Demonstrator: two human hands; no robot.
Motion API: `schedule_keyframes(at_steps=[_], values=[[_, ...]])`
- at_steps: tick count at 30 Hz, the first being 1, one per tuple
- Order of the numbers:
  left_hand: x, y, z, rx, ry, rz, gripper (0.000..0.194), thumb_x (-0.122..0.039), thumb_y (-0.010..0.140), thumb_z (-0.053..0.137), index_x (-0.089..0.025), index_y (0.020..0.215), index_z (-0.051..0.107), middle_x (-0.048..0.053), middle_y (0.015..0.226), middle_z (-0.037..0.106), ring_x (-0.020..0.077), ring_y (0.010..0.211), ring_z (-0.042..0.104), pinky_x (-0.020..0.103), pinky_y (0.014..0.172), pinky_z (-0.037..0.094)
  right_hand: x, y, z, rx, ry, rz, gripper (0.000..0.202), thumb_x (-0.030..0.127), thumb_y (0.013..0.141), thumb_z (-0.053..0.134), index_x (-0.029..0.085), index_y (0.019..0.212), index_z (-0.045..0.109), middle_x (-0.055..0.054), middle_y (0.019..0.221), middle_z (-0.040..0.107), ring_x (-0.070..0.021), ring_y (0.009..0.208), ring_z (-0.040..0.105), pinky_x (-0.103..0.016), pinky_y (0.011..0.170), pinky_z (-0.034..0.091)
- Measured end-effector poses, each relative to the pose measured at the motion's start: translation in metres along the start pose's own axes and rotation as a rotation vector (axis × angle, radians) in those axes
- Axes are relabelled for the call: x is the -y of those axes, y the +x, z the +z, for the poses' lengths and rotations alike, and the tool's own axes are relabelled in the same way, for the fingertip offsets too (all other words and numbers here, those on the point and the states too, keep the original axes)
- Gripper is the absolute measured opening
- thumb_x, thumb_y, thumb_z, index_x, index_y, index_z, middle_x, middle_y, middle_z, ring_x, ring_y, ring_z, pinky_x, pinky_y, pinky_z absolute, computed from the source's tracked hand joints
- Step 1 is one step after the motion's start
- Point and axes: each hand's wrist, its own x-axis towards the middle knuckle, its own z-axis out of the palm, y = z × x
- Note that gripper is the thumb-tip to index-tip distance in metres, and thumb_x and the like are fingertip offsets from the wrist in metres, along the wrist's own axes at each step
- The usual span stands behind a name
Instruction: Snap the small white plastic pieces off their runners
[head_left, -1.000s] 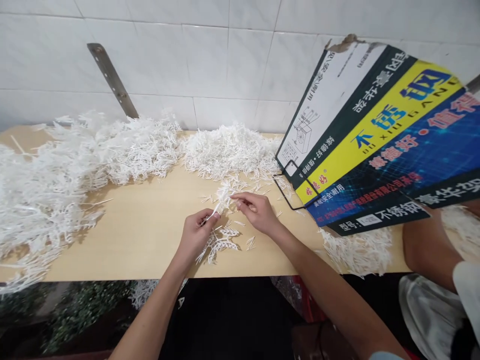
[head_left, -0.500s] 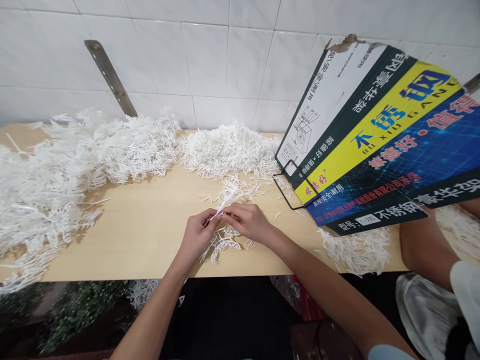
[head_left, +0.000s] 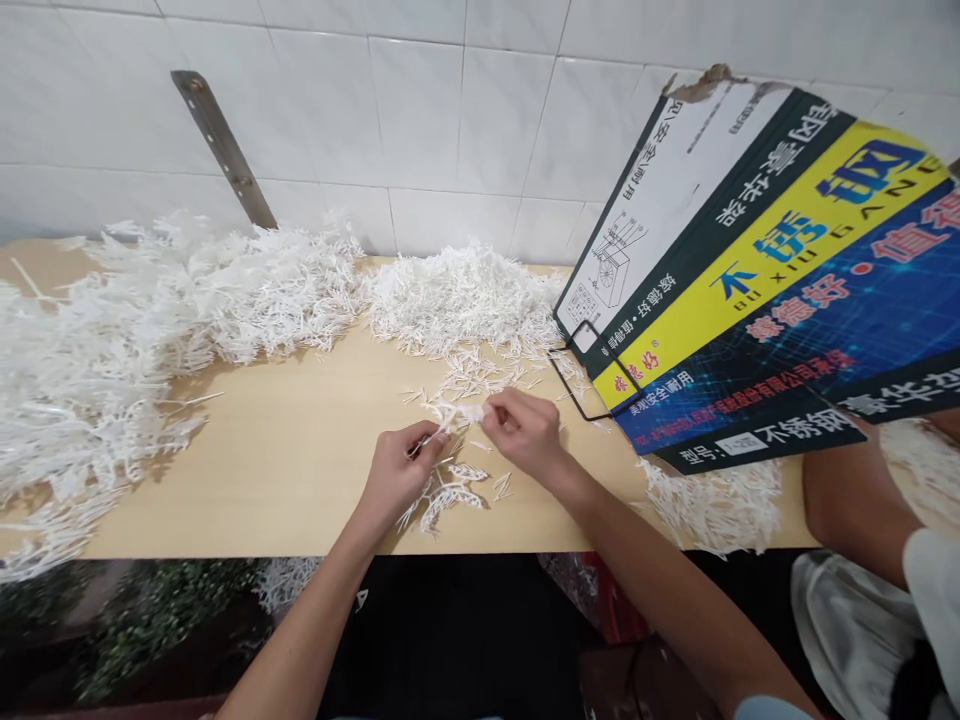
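My left hand is closed on a thin white branched plastic piece that juts out beyond its fingertips. My right hand is pinched just to the right, its fingertips at the piece's blurred white end; whether they grip that end or a separate bit is not clear. Beneath the hands lie curved white branched pieces and a few loose short sticks. Behind them, a pile of small white sticks spreads toward my hands.
A large heap of white branched pieces covers the table's left side. A printed cardboard panel with a black wire frame stands at the right. Beyond it, another person's arm rests near more white sticks.
My right hand has moved right and slightly up, away from the left fingertips. The white piece, upright before, now lies more sideways between the hands. My left hand has barely moved.
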Motion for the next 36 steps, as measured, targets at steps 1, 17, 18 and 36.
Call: schedule_keyframes(at_steps=[1,17,18,36], values=[[0.000,0.001,0.001,-0.026,-0.031,-0.005,0.032,-0.044,0.094,0.063,-0.016,0.085,0.075,0.001,0.073,0.065,0.0146,0.069,0.051,0.027,0.065,0.037,0.005,0.002,-0.004,0.048,0.070,-0.036,0.016,0.010,0.093,0.059,0.020,0.082,0.065,0.002,0.063,0.062,-0.0104,0.053,0.053,-0.025,0.054,0.041],[-0.005,0.000,0.003,-0.081,0.014,-0.044,0.044,-0.054,0.097,0.057,-0.016,0.087,0.078,-0.002,0.064,0.053,0.0135,0.063,0.043,0.026,0.059,0.032,0.079,-0.147,-0.144,0.387,-0.160,0.622,0.013,0.031,0.094,0.063,0.029,0.089,0.075,-0.001,0.078,0.080,-0.0235,0.060,0.076,-0.030,0.050,0.059],[-0.005,0.000,0.003,-0.074,0.024,-0.028,0.044,-0.054,0.097,0.057,-0.016,0.086,0.077,-0.001,0.065,0.054,0.0137,0.064,0.044,0.026,0.059,0.032,0.082,-0.147,-0.145,0.351,-0.191,0.590,0.013,0.031,0.095,0.062,0.030,0.093,0.075,-0.002,0.083,0.082,-0.0247,0.065,0.078,-0.032,0.054,0.062],[0.007,-0.005,0.008,-0.122,0.356,0.187,0.043,-0.046,0.102,0.049,-0.017,0.090,0.077,-0.001,0.058,0.057,0.0118,0.053,0.044,0.025,0.060,0.031,-0.020,0.020,0.002,0.329,0.325,0.449,0.035,0.046,0.098,0.063,0.017,0.082,0.075,-0.002,0.076,0.072,-0.0165,0.071,0.065,-0.028,0.066,0.048]])
